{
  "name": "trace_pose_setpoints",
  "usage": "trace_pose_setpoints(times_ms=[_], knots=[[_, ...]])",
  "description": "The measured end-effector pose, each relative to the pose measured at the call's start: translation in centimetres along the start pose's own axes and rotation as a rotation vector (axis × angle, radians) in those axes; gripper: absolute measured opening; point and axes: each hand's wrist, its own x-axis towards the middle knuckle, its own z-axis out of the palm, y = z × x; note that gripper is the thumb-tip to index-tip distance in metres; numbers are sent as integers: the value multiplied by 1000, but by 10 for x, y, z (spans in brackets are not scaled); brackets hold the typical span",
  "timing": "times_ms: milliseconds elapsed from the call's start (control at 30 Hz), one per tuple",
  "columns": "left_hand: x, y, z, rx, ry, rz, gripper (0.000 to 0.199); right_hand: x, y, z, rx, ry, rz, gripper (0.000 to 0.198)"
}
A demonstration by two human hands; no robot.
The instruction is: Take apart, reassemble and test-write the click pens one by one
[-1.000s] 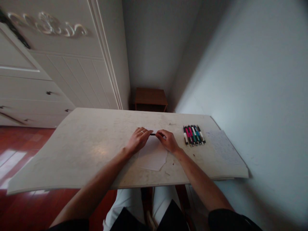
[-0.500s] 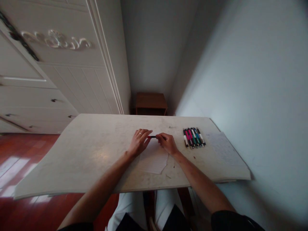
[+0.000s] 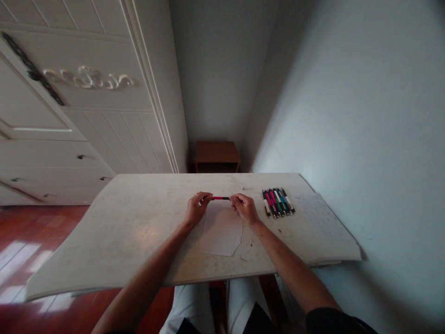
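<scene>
A pink and black pen (image 3: 220, 198) is held level between my two hands, above the far edge of a white sheet of paper (image 3: 222, 232). My left hand (image 3: 197, 207), with a ring on one finger, pinches the pen's pink end. The fingers of my right hand (image 3: 245, 207) close on its black end. Both pen tips are hidden by the fingers. To the right of my right hand, several pens (image 3: 278, 202) lie side by side in a row, with pink, white, green, blue and black barrels.
The white tabletop (image 3: 139, 222) carries a written sheet (image 3: 320, 213) at its right side and small dark bits near the paper. A wall (image 3: 365, 116) stands along the right, a white cabinet (image 3: 104, 130) at the left. Beyond the table is a brown wooden stand (image 3: 217, 152).
My left hand has shifted slightly left and now pinches the pen's end; more of the pink barrel shows between the hands. The camera view has tilted up a little.
</scene>
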Motion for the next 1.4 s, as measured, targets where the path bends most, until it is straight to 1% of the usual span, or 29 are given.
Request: trace_pose_setpoints(times_ms=[167,200,267,333,433,500,567,633,800,833,900,967,1000,1067,1167,1267,1400], knots=[[1,4,-2,-73,19,103,17,0,1,0,-13,7,5,46],[1,5,-3,-71,27,110,19,0,1,0,-15,6,8,46],[0,6,-3,-53,50,99,29,1,0,0,-17,5,10,45],[0,7,-2,-42,62,50,39,0,-2,0,-18,5,8,45],[0,6,-2,-54,54,-107,39,0,-3,0,-24,11,3,46],[1,4,-4,-74,9,-192,40,1,-2,-1,-23,16,2,46],[2,3,-5,-103,-48,-219,43,1,0,-2,-15,21,-1,45],[4,2,-7,-144,-64,-215,39,1,1,-2,-7,24,-1,44],[4,3,-8,-171,-33,-146,26,1,1,-2,-4,28,1,43],[3,4,-8,-181,-27,-130,26,1,1,-2,-4,26,0,42],[3,5,-7,-217,-3,-118,32,1,0,-2,-6,26,-3,42],[2,6,-6,-232,28,-137,40,1,0,-2,-13,32,-8,43],[2,6,-6,-228,38,-155,41,1,0,-2,-18,38,-12,43],[2,6,-5,-214,26,-199,39,1,-1,-2,-23,46,-18,44],[3,2,-6,-212,-38,-242,44,1,-1,-1,-19,37,-18,43],[4,-3,-6,-257,-61,-220,37,1,-1,-1,-14,27,-23,41],[4,-7,-5,-300,-43,-167,30,2,3,-1,-20,20,-32,39]])
